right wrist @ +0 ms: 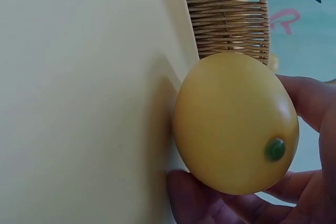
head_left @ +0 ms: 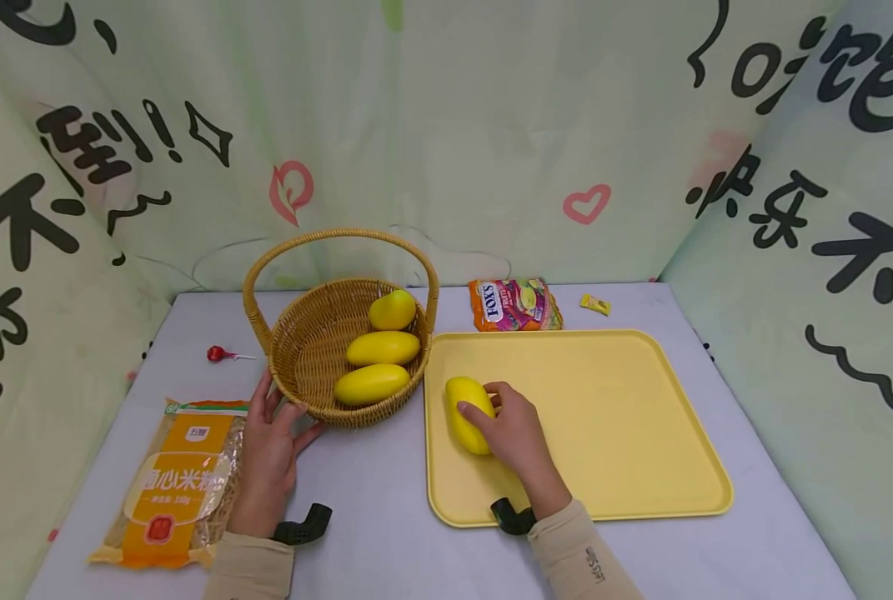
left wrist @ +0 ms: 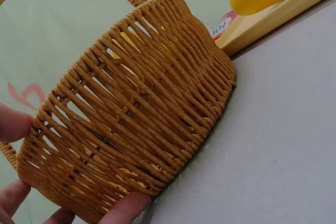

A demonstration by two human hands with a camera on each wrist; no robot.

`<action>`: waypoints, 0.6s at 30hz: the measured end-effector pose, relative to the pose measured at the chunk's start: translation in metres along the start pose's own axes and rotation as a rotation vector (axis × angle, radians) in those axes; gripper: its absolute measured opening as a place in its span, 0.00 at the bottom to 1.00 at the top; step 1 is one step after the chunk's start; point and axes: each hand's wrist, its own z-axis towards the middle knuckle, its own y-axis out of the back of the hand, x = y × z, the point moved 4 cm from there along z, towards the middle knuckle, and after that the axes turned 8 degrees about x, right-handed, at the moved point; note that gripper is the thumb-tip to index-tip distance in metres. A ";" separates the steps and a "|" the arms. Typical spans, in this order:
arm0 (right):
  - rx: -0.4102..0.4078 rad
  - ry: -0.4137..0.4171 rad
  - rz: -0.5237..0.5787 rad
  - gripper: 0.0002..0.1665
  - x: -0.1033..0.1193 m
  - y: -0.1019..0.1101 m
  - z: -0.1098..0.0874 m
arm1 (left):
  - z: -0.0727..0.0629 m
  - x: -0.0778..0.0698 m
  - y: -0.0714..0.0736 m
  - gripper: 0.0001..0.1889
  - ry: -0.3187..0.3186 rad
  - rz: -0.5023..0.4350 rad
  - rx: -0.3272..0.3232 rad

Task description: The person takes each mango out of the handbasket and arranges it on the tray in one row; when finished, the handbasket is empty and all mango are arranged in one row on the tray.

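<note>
My right hand (head_left: pixel 517 429) grips a yellow mango (head_left: pixel 467 414) over the left part of the yellow tray (head_left: pixel 589 417). In the right wrist view the mango's rounded end shows a green stem nub (right wrist: pixel 275 149), with fingers curled about its side. My left hand (head_left: pixel 266 467) rests spread fingers against the near left side of the wicker basket (head_left: pixel 307 350); the left wrist view shows the fingertips on its woven wall. Inside the basket, toward its right side, lie three more mangoes (head_left: pixel 372 384), and its tall handle arches above.
An orange-labelled bag of dry food (head_left: pixel 172 492) lies left of my left hand, with a red lollipop (head_left: pixel 218 354) beyond it. Behind the tray are a colourful Fox's candy bag (head_left: pixel 514 305) and a small yellow wrapped sweet (head_left: pixel 594 305). Printed curtains (head_left: pixel 446 125) surround the white table (head_left: pixel 363 517).
</note>
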 end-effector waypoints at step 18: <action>0.035 -0.036 -0.009 0.39 -0.001 -0.002 0.000 | -0.001 -0.002 -0.001 0.42 -0.001 -0.006 0.001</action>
